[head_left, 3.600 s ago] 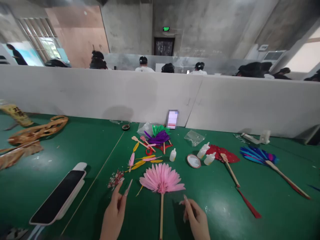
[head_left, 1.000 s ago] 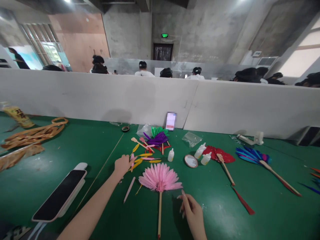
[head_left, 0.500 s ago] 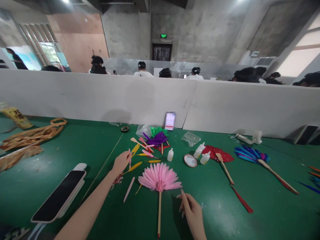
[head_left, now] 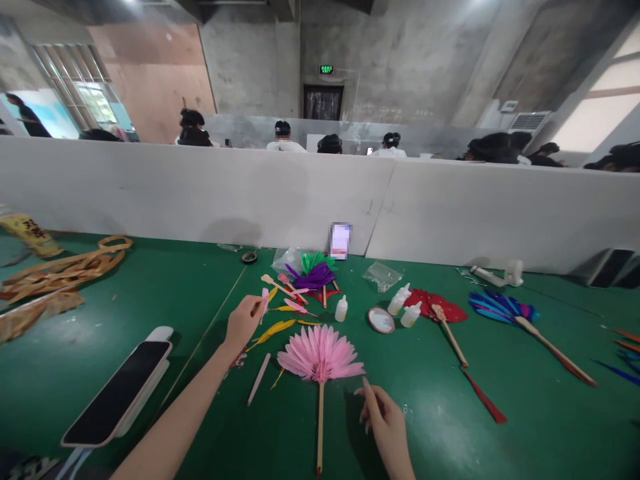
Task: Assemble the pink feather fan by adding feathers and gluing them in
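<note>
In my left hand [head_left: 243,327], a small pink feather [head_left: 265,303] is pinched upright between thumb and fingertips, above several loose yellow feathers [head_left: 277,328]. A pink feather fan [head_left: 320,353] lies spread on the green table in front of me, its wooden handle [head_left: 321,427] pointing toward me. My right hand [head_left: 383,417] is beside the fan's right edge, holding nothing visible. Its fingers are bent and apart, one fingertip close to the outermost feather; I cannot tell whether it touches. A slim pale pink stick [head_left: 259,379] lies left of the fan.
Small glue bottles [head_left: 341,309] and a round dish [head_left: 381,321] stand behind the fan. Purple feathers [head_left: 313,275] lie further back. A red fan [head_left: 440,308] and a blue fan [head_left: 503,308] are at right. A phone [head_left: 120,393] lies at left; a white partition [head_left: 275,200] borders the table.
My left hand has risen slightly and shifted a little right with the pink feather, away from the yellow ones. My right hand and the fan look nearly still.
</note>
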A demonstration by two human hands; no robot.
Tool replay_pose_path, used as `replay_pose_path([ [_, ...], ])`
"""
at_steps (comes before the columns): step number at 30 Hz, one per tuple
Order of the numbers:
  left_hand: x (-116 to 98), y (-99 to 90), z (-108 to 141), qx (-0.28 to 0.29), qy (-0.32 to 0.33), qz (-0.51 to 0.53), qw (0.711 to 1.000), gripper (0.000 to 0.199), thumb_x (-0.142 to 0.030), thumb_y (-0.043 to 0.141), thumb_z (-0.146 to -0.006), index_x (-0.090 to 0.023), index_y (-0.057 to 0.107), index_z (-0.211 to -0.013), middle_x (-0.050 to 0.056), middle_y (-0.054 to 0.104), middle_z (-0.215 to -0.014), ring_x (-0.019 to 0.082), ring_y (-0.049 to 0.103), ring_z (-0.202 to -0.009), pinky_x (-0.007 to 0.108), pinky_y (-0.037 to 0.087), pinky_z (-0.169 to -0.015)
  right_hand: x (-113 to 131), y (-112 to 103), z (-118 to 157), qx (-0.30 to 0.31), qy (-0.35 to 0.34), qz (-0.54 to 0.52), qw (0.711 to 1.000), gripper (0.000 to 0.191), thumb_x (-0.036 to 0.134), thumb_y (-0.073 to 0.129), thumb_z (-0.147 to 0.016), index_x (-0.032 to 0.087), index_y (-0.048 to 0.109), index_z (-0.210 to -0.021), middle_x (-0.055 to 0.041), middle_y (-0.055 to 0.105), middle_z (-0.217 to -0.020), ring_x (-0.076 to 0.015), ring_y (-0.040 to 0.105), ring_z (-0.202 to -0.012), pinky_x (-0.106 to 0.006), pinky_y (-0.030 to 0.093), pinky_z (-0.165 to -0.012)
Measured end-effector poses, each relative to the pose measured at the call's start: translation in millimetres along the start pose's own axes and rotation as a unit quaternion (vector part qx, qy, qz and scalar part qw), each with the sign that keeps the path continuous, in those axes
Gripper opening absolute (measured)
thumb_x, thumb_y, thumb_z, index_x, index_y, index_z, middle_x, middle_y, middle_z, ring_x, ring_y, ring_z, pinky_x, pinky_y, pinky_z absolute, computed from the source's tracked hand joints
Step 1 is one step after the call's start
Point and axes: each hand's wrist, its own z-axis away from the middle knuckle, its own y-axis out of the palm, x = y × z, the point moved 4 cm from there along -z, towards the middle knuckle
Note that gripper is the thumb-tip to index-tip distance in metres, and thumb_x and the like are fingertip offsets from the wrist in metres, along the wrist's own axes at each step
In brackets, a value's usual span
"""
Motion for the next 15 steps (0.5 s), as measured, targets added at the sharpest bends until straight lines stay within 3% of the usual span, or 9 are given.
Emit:
replay_pose_path([
  [4,1.2,-5.3,-6.9,-0.067,-0.095,0.102,0.988,0.036,-0.047,0.040,-0.084,-0.015,0.056,-0.088,0.002,0.054,-0.070,0.013,0.050,-0.060,0.024,0.039,-0.057,0.5,-1.1,0.6,-0.005,-0.003,-0.016,1.000,0.057,0.070,0.053,-0.070,0.014,0.063,-0.070,0.0038,0.046,-0.041,-0.0087,0.039,-0.031,-0.019,0.031,-0.033],
  [7,-10.8,-7.5,-9.4,-0.067,-0.155,0.190,0.967,0.045,-0.055,0.041,-0.081,-0.013,0.055,-0.088,-0.004,0.042,-0.054,0.010,0.037,-0.043,0.022,0.029,-0.042,2.9,-2.6,2.1,0.009,0.000,-0.029,1.000,0.055,0.068,0.055,-0.071,0.014,0.063,-0.071,0.0033,0.047,-0.042,-0.0095,0.042,-0.034,-0.019,0.033,-0.034],
  [10,-43.0,-9.9,-1.0,-0.024,-0.167,0.269,0.948,0.046,-0.057,0.047,-0.076,-0.013,0.057,-0.086,-0.006,0.039,-0.052,0.007,0.032,-0.041,0.020,0.025,-0.039,19.3,2.7,6.2,0.059,-0.008,-0.049,0.997,0.048,0.061,0.056,-0.075,0.014,0.064,-0.074,0.0029,0.047,-0.044,-0.0106,0.046,-0.038,-0.021,0.038,-0.039],
  [12,-71.2,-11.0,11.1,0.010,-0.171,0.312,0.935,0.041,-0.054,0.051,-0.075,-0.014,0.057,-0.083,-0.007,0.036,-0.049,0.006,0.030,-0.041,0.019,0.024,-0.039,41.5,15.2,11.3,0.134,-0.014,-0.079,0.988,0.044,0.057,0.057,-0.077,0.014,0.065,-0.080,0.0023,0.050,-0.047,-0.0113,0.048,-0.040,-0.022,0.042,-0.042],
  [15,-111.4,-8.1,32.8,0.062,-0.197,0.427,0.880,0.033,-0.047,0.063,-0.070,-0.016,0.056,-0.077,-0.007,0.038,-0.051,0.005,0.027,-0.041,0.018,0.020,-0.039,86.5,41.5,20.3,0.235,-0.040,-0.138,0.961,0.040,0.048,0.068,-0.073,0.016,0.063,-0.096,-0.0017,0.062,-0.071,-0.0139,0.060,-0.057,-0.025,0.050,-0.055],
])
